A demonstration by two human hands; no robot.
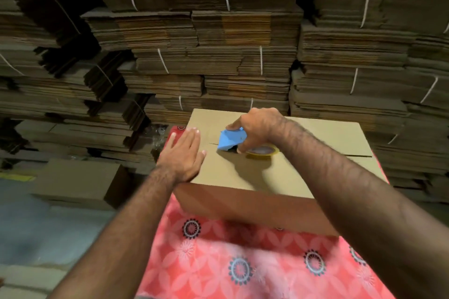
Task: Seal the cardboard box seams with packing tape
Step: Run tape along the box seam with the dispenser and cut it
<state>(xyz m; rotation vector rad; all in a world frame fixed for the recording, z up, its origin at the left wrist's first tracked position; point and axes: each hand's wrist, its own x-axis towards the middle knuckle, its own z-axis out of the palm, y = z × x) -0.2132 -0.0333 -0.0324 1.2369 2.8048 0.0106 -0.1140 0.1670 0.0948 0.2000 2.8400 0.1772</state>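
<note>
A closed brown cardboard box [255,177] stands on a table with a red flowered cloth [218,262]. Its top seam runs left to right across the lid, visible as a dark slit on both sides of my hands. My right hand [260,126] grips a blue tape dispenser [229,139] with a roll of yellowish tape [263,150], pressed onto the lid over the seam near its left part. My left hand [185,155] lies flat, fingers spread, on the box's left top edge. Whether tape lies on the seam cannot be told.
Tall stacks of flattened, strapped cardboard [230,56] wall in the back and both sides. Another assembled box [77,182] sits low at the left on a grey floor [36,226]. Crumpled clear plastic [159,136] lies behind the table's left corner.
</note>
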